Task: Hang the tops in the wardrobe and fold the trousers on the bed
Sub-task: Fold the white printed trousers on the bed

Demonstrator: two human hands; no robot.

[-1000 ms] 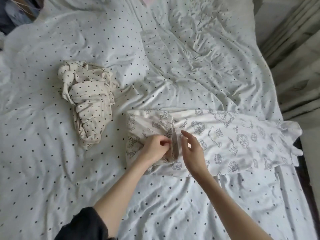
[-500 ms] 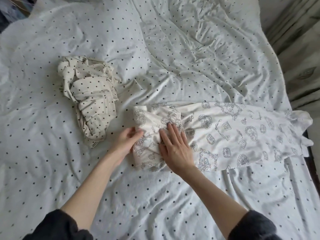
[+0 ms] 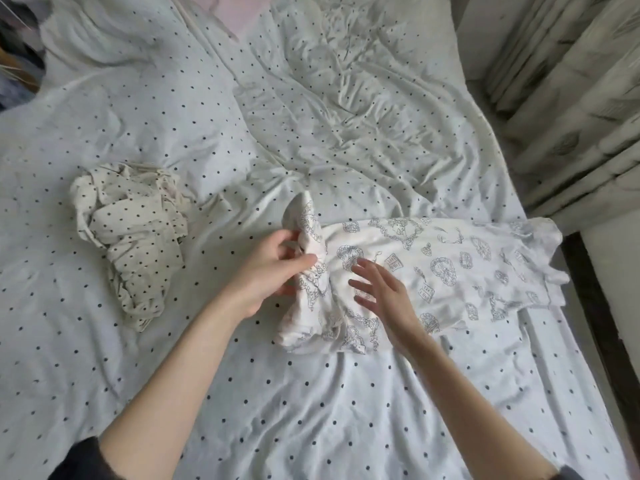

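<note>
The printed trousers [image 3: 433, 268] lie across the bed [image 3: 311, 410], stretched from the middle toward its right edge, where the ruffled cuffs [image 3: 550, 271] reach the drop beside a dark frame rail [image 3: 595, 323]. Their left end is gathered into a raised bunch [image 3: 308, 237] that stands up off the sheet. Near of the trousers the dotted sheet is open and fairly flat; far of them it is rumpled into ridges. To the left, well apart from the trousers, sits a crumpled cream dotted garment [image 3: 135, 237], with bare sheet between the 2. Pleated curtains [image 3: 571, 98] hang along the far right.

The left hand [image 3: 270, 271] comes in from the near left, forearm bare, a dark sleeve [image 3: 79, 459] pushed up at the frame's bottom edge. Its fingers [image 3: 301, 263] and thumb curl round the gathered bunch and grip it. The right hand [image 3: 384, 296] reaches in from the near right, palm down just over the trousers beside the bunch, fingers spread wide and holding nothing; whether the tips touch the cloth I cannot tell.
</note>
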